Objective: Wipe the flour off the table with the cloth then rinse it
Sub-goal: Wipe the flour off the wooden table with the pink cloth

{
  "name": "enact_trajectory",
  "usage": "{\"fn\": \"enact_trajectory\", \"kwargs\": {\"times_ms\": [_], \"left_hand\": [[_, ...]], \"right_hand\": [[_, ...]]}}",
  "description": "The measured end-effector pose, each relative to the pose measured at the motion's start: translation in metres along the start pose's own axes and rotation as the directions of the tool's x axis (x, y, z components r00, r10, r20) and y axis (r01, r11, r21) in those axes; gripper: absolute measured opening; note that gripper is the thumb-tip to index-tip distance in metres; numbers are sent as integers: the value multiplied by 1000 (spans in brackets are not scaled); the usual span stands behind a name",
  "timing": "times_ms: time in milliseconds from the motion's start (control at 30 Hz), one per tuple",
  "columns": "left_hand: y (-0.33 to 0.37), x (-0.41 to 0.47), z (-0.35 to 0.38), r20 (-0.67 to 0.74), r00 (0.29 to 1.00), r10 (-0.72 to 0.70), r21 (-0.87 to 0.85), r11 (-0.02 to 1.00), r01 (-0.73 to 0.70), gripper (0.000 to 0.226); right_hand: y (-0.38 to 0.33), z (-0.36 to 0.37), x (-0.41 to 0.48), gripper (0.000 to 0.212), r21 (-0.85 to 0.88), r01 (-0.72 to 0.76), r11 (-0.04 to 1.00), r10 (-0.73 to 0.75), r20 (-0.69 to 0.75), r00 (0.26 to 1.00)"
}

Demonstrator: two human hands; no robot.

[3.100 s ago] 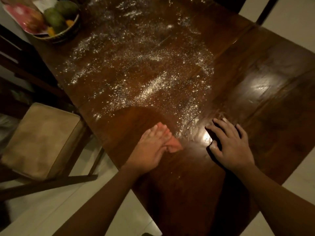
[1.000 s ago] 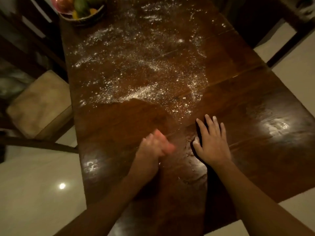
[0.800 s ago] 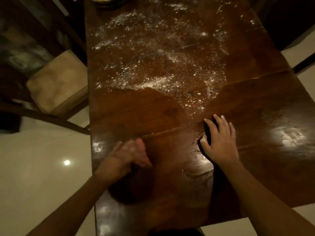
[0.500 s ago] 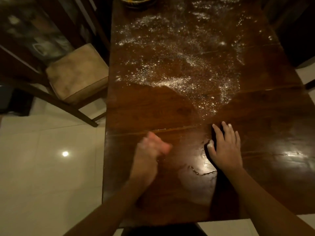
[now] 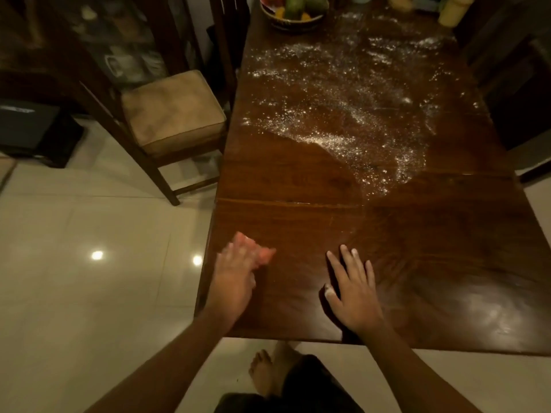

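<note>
Dark brown polished wooden tabletop (image 5: 447, 248): carries all entries below.
Scattered white flour (image 5: 343, 114): lies well beyond both sets of fingertips.
Right hand (image 5: 354, 296): flat on the wood, fingers straight and spread, holding nothing.
Left hand (image 5: 235, 278): blurred; fingers extended, pressing down.
Small pink cloth (image 5: 264, 253): under the left fingers, showing just past their tips.

The table (image 5: 298, 228) is dark wood, smooth and polished, glossy at the near end where it throws back light. The flour (image 5: 343, 114) lies on it as a matt, grainy white powder. The cloth (image 5: 264, 253) looks soft and pink, though blurred. The chair (image 5: 173, 111) has a dark wood frame and a matt beige fabric seat. The floor (image 5: 89, 219) is glossy pale tile. The basket (image 5: 286, 23) looks woven.
</note>
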State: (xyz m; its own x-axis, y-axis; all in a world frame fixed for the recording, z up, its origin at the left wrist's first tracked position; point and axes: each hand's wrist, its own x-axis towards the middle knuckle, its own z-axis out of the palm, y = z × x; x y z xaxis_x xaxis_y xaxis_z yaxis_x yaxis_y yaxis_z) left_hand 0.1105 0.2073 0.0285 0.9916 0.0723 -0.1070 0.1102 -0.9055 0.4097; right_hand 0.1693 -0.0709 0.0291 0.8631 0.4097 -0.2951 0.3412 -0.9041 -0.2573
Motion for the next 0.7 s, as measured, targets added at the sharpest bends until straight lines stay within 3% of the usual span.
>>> {"fn": "enact_trajectory", "kwargs": {"times_ms": [100,200,233,300,367,433,500,567,633,700], "left_hand": [[25,-44,23,216,949,230,62,967,-248,83],[15,-47,8,272,921,278,172,928,-331,89],[11,-38,0,255,940,225,215,935,-282,93],[8,-10,-14,166,986,2,194,980,-34,93],[15,21,-24,60,968,-243,52,969,240,83],[36,40,-16,-42,944,-326,-2,945,327,67],[71,42,11,-55,983,-177,10,984,178,65],[116,27,38,56,994,90,43,995,-92,79],[151,12,47,244,924,296,59,946,-319,83],[161,17,47,309,875,373,74,908,-413,78]], "right_hand": [[-8,-1,-13,68,-4,66,998,-66,43,997],[-3,-12,-15,64,-54,15,998,-11,79,997],[0,-16,-13,61,-77,-21,997,28,88,996],[10,-21,-10,63,-67,-133,989,139,103,985],[22,-24,-8,70,-19,-259,966,260,115,959],[35,-26,-9,75,11,-347,938,344,110,933],[48,-29,-11,74,19,-372,928,369,94,925],[62,-35,-12,68,39,-379,925,375,73,924],[82,-43,-11,64,64,-406,911,404,48,914],[107,-49,-7,64,74,-441,895,440,25,898]]}}
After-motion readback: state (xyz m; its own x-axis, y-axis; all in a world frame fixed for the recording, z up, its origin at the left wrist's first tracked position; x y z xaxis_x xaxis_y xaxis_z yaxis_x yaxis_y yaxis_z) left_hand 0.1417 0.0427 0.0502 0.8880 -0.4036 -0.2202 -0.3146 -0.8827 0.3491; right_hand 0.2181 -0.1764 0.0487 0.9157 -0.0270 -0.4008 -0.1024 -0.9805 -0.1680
